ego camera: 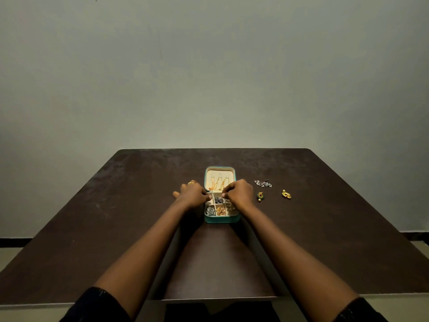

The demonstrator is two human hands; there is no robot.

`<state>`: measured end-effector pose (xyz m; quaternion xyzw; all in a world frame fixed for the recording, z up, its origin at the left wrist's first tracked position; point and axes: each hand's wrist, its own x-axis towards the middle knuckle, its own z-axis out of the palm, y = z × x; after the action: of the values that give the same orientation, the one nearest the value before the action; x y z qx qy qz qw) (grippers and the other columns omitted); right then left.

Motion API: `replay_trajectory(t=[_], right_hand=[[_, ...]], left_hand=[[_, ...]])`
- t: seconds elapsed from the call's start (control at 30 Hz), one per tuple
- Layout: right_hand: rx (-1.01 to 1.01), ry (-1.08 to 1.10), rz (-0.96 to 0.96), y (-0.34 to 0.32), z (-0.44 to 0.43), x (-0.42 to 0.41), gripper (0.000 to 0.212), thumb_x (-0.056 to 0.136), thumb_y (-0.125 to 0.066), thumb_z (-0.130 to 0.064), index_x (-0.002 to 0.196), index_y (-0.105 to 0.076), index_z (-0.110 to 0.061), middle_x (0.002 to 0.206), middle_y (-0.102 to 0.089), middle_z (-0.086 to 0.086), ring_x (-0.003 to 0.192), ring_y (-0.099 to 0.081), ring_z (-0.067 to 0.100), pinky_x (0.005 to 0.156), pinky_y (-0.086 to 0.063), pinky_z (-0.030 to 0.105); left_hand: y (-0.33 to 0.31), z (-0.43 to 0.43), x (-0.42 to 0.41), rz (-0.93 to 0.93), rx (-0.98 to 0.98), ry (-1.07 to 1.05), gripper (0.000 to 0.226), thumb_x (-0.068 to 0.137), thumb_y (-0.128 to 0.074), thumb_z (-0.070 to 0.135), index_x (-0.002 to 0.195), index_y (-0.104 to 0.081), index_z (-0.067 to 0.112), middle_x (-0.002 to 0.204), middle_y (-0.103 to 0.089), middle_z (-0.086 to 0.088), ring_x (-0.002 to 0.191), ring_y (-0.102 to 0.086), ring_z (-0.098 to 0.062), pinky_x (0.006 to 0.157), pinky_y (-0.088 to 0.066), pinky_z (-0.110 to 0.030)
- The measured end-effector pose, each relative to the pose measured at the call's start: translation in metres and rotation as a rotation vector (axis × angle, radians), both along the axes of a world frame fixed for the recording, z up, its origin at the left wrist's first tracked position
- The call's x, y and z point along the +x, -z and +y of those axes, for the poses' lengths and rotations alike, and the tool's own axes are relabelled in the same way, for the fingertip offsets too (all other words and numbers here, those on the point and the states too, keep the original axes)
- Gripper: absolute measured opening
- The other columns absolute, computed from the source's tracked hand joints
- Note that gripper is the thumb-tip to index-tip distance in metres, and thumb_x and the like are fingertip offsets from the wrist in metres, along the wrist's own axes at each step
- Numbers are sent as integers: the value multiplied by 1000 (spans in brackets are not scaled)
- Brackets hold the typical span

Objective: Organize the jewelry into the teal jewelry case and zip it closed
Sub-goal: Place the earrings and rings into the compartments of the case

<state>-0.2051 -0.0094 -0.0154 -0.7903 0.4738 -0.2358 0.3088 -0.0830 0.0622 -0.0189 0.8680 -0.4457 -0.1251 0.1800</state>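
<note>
Open teal jewelry case (pixel 221 220) at the middle of the dark desk (pixel 116 205), closer to the far edge than the near one. Lid (pixel 220 169) laid back, with gold chains (pixel 218 183) hanging inside.

In the tray compartments: a dark piece (pixel 218 200), a grey-silver piece (pixel 209 211) and a gold piece (pixel 220 211). Right-hand compartments mostly hidden under the right hand (pixel 239 191).

Left hand (pixel 191 194) at the tray's left rim. Fingers (pixel 226 191) of both hands curled, tips close together above the rear compartments. Impossible to tell whether pinching anything: too small and dim.

Gold ring (pixel 191 182) at the far side of the left hand, on a finger or on the desk, unclear.

Toward the right edge, apart from the case: a silver stone cluster (pixel 263 183), a green-and-gold earring (pixel 260 195) and a gold earring (pixel 286 194). Dark sleeves (pixel 97 305) cut off at the bottom.
</note>
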Motion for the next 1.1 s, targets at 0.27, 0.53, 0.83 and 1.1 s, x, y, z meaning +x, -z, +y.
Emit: replay_trajectory(t=[0.27, 0.53, 0.83, 1.1], right_hand=[[37, 141, 35, 18, -8, -8, 32, 86, -46, 2, 104, -71, -5, 113, -68, 15, 104, -62, 31, 77, -49, 32], [12, 103, 19, 21, -12, -10, 32, 84, -50, 3, 102, -73, -9, 108, -70, 14, 102, -64, 28, 79, -50, 36], [46, 75, -10, 21, -16, -15, 30, 86, -53, 1, 107, -71, -9, 114, -69, 10, 109, -62, 25, 89, -50, 34], [54, 51, -39, 20, -32, -36, 27, 86, -62, -9, 113, -68, -7, 118, -67, 11, 115, -59, 20, 97, -42, 25]], left_hand=[[8, -4, -9, 31, 6, 40, 27, 88, -62, 32, 114, -68, 25, 131, -37, -1, 122, -29, -24, 97, -29, -41], [4, -4, -15, 83, -17, 25, 24, 88, -62, 31, 110, -65, 22, 133, -32, 11, 115, -26, -21, 84, -20, -32], [-7, -9, -28, -50, 82, 17, 25, 90, -57, 22, 113, -63, 16, 139, -36, -4, 120, -29, -27, 94, -26, -41], [-15, -29, -32, -155, 74, -64, 26, 89, -55, 15, 113, -65, 16, 128, -48, -6, 117, -34, -28, 90, -27, -42]])
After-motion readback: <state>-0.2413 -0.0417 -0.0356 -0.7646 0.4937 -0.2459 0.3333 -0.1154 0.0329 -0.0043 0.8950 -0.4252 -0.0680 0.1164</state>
